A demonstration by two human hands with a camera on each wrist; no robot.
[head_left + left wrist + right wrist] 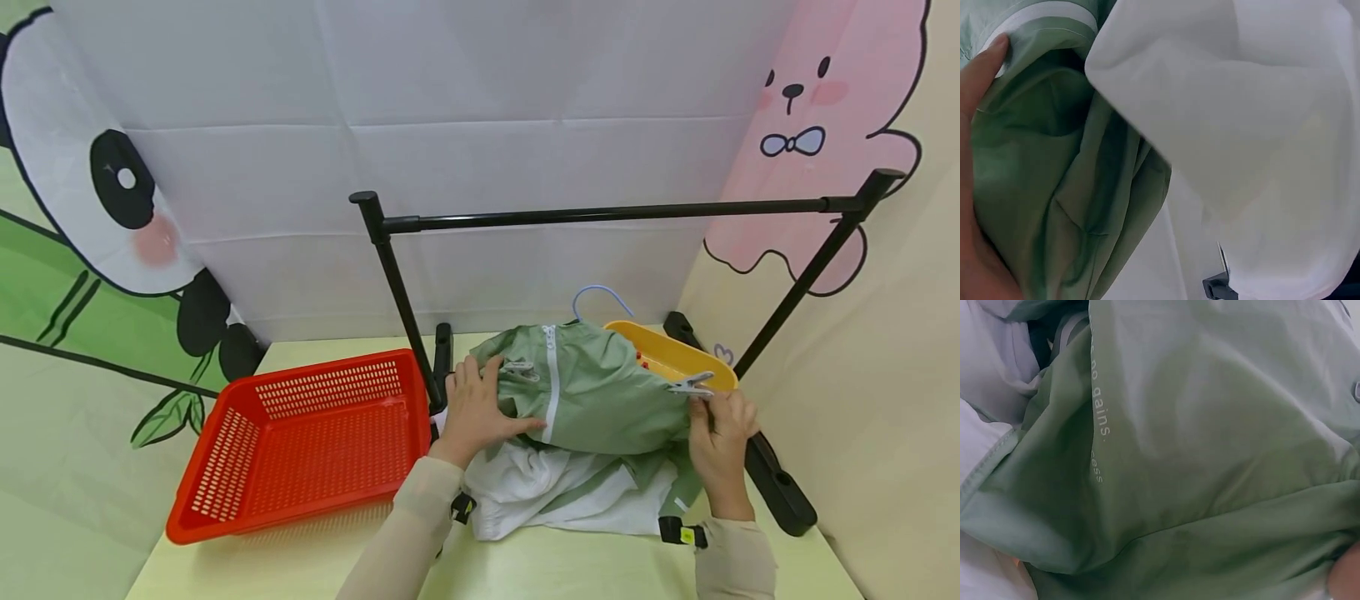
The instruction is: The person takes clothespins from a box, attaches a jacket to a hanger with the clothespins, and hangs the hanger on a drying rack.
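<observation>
A green jacket [600, 400] with a white zipper [553, 375] is bunched over a blue hanger, whose hook [600, 289] shows above it. My left hand [480, 412] lies spread on its left part, thumb stretched to the zipper. Beside those fingers a grey clothespin [520, 371] sits on the fabric. At the right edge my right hand [723, 437] pinches the jacket just below a second clothespin [692, 384]. White cloth [525, 483] lies under the jacket toward me. Small printed lettering shows on the green fabric [1210, 425] in the right wrist view.
A red plastic basket [300, 504] stands at the left of the table [555, 571]. Behind the jacket is a yellow tray [660, 346] with small red things. A black rack [600, 215] rises over the work, its feet [780, 492] on both sides.
</observation>
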